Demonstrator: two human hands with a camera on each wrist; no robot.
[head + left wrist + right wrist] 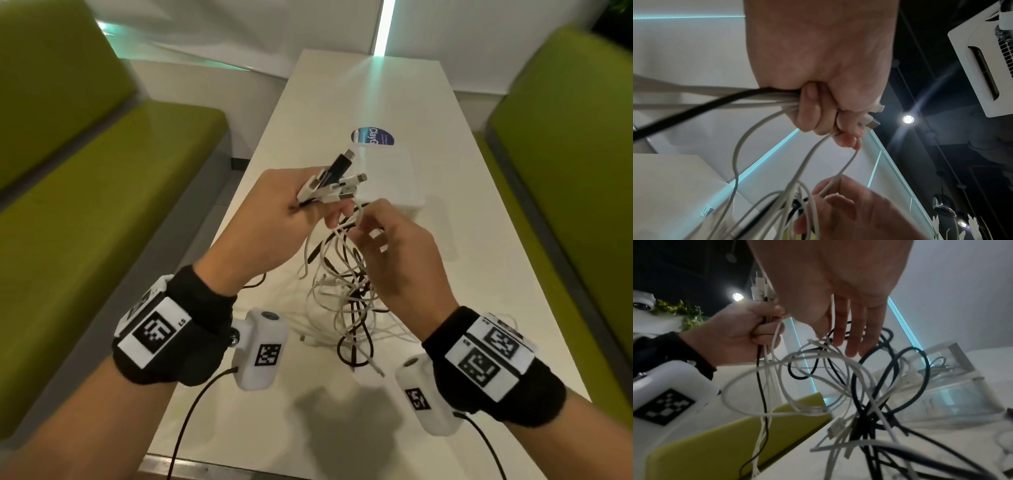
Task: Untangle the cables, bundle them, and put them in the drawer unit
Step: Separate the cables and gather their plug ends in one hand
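Note:
My left hand (308,202) is raised above the table and grips a bunch of cable ends: several white plugs (346,186) and one black plug (337,164) stick out past its fingers. From its fist (813,113) white and black cables hang into a tangle (342,301) that reaches down to the white table (445,137). Just right of it, my right hand (364,231) pinches one white cable (846,164) between thumb and forefinger, its other fingers (855,337) straight. The drawer unit (394,171), white with clear drawers (941,391), stands right behind the hands.
Green benches flank the table on the left (85,205) and right (565,154). A round blue sticker (373,137) lies beyond the drawer unit. Loose cable loops (356,342) rest on the table near its front edge (205,466).

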